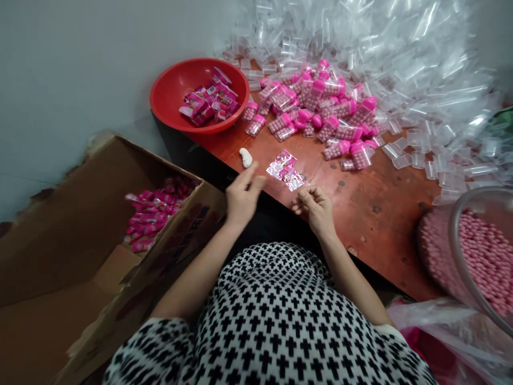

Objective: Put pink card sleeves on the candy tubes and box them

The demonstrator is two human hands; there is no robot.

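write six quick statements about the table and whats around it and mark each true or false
1. The red bowl holds pink packets. True.
2. The cardboard box stands to the person's right. False: it is on the left.
3. Bottles with pink caps lie on the table. True.
4. The right hand is over the red bowl. False: it is beside the shiny pink sheets.
5. The tub is filled with clear tubes. False: it holds pink beads.
6. A white lump lies near the left hand. True.
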